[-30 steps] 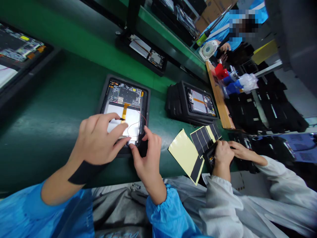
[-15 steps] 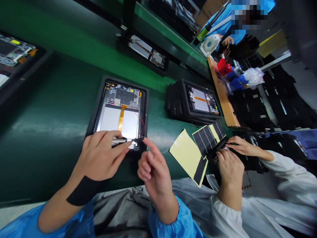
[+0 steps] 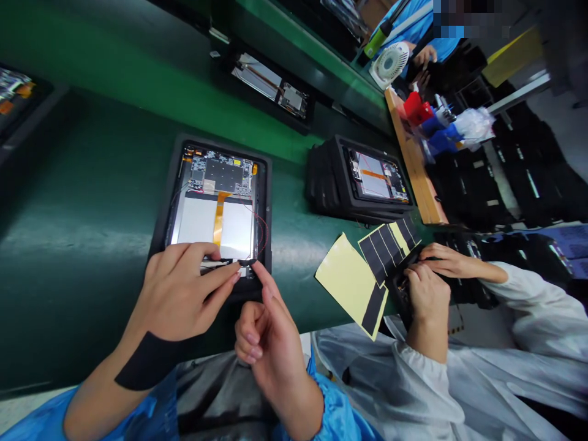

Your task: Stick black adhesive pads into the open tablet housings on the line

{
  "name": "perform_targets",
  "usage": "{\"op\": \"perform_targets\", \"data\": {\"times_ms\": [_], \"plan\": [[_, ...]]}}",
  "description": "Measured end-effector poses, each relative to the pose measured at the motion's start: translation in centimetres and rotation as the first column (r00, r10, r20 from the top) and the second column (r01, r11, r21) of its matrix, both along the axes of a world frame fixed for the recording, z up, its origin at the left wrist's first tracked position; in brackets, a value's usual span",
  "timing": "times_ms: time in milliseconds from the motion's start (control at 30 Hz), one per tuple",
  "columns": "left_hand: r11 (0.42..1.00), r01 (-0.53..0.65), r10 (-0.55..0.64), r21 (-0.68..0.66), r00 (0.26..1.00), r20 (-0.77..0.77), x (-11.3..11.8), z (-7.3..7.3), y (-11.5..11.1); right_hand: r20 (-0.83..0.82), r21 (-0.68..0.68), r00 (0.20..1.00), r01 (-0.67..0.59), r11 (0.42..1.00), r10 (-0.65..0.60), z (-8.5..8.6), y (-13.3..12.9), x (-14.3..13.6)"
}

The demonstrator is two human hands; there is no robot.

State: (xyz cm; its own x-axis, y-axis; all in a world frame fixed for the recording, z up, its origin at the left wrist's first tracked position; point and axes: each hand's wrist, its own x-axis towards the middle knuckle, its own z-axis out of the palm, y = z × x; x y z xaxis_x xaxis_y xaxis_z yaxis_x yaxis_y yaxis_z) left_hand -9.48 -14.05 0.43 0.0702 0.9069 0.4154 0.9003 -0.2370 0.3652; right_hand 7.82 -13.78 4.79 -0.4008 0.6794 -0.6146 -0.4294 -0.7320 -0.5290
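An opened tablet lies in a black foam tray, its circuit board, silver battery and orange flex cable showing. Over the tablet's near edge rests my left hand, with index finger and thumb closed at one end of a small strip of black tape. My right hand touches the strip's other end with an outstretched index fingertip; its other fingers are loosely curled. A larger black tape piece sticks to my left wrist. My left fingers hide part of the tablet's lower edge.
Yellow backing sheets with black tape pieces lie at right. Behind them are stacked trays with another tablet; one more tablet lies at the back. A co-worker's hands work at far right. A small fan stands farther off.
My right index finger has come left and slightly down, lowering the tape strip onto the tablet's near edge. My left hand stays almost in place. The view has shifted slightly.
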Motion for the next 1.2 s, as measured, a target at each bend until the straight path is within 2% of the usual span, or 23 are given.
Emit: {"op": "perform_targets", "data": {"times_ms": [300,467,533,733,933,1067,1200], "plan": [[0.998,-0.019,0.017,-0.066,1.000,-0.024,0.4,0.8,-0.3,0.084,0.022,0.995,-0.052,0.998,0.050,-0.1,-0.2,0.0],[0.996,-0.073,0.075,-0.044,0.996,0.039,0.0,1.0,-0.8,0.128,0.044,0.989,-0.077,0.996,0.071,-0.2,-0.3,0.1],[0.998,-0.055,0.056,-0.033,0.998,0.019,-0.2,1.2,-0.7,0.137,0.054,0.987,-0.089,0.995,0.081,-0.3,-0.4,0.1],[0.996,0.091,-0.083,0.027,0.972,-0.218,-0.8,1.7,0.3,0.141,0.054,0.986,-0.094,0.994,0.086,-0.5,-0.4,0.2],[0.962,0.271,-0.245,0.016,0.891,-0.383,-2.0,2.2,1.1,0.156,0.091,0.981,-0.127,0.988,0.112,-0.7,-0.1,0.8],[0.897,0.442,-0.412,-0.009,0.828,-0.380,-3.1,2.6,2.9,0.231,0.151,0.959,-0.199,0.968,0.161,-0.8,0.5,1.5],[0.783,0.619,-0.575,-0.057,0.686,-0.445,-3.0,2.7,4.8,0.306,0.184,0.932,-0.259,0.948,0.195,-0.6,0.7,1.7]]}}
